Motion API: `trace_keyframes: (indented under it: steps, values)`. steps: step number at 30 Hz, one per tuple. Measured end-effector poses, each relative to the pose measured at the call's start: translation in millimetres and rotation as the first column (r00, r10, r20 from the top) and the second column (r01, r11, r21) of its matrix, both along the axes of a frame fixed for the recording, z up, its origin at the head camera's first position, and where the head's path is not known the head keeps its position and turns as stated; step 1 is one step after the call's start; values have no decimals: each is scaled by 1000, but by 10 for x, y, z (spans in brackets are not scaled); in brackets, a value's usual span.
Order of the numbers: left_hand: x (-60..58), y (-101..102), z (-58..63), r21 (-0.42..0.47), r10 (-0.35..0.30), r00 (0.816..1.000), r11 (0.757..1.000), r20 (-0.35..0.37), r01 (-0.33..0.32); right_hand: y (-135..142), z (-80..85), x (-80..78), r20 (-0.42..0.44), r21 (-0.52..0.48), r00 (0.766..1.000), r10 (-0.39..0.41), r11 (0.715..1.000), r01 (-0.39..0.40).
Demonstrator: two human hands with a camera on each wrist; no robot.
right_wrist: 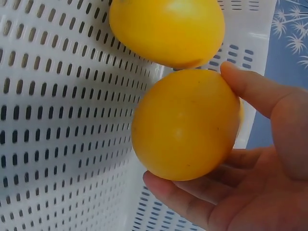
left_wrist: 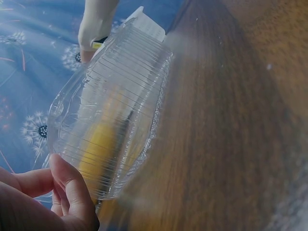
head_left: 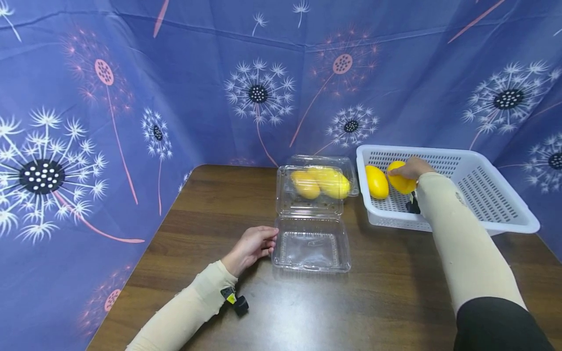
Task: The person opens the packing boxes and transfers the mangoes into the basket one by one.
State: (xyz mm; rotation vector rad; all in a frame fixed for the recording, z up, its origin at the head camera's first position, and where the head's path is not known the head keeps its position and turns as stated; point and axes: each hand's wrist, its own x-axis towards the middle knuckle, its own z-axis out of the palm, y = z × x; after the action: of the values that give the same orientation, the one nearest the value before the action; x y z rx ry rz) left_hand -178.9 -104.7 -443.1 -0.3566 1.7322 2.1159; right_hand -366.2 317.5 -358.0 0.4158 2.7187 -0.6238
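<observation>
My right hand (head_left: 412, 169) reaches into a white basket (head_left: 509, 225) and grips a yellow mango (right_wrist: 185, 127), thumb on one side and fingers round the other. Another yellow mango (head_left: 376, 182) lies beside it in the basket. On the table, my left hand (head_left: 252, 247) pinches the left edge of an open clear plastic clamshell box (head_left: 311, 268) between thumb and fingers. Its lid (head_left: 281, 195) stands raised at the back, and nothing lies in its base. Through the lid show yellow mangoes (head_left: 335, 184) in a second clear box (head_left: 350, 170) behind.
The basket stands at the back right of the brown wooden table (head_left: 210, 209), just right of the second box. A blue cloth with dandelion prints (head_left: 197, 73) hangs behind the table and along its left side.
</observation>
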Motion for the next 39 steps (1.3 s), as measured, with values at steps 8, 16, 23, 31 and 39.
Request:
trace_keyframes:
  steps: [8,16,23,31,39]
  values:
    - [4,-5,8,-1,-5,1000,1000,0,5,41,-107,-29,40,-9,998,40,999,-40]
    - [6,-5,6,-8,-7,1000,1000,7,7,15,-147,38,104,-45,995,12,999,-7]
    - [-9,-12,1,5,-9,1000,1000,6,9,-11,-150,-2,111,-20,994,21,1000,-19]
    - [6,-6,7,1,-1,1000,1000,11,1,-18,-132,38,107,-1,993,43,999,-43]
    - [-4,-17,1,13,13,1000,1000,13,-13,32,-157,-42,104,15,992,72,997,-74]
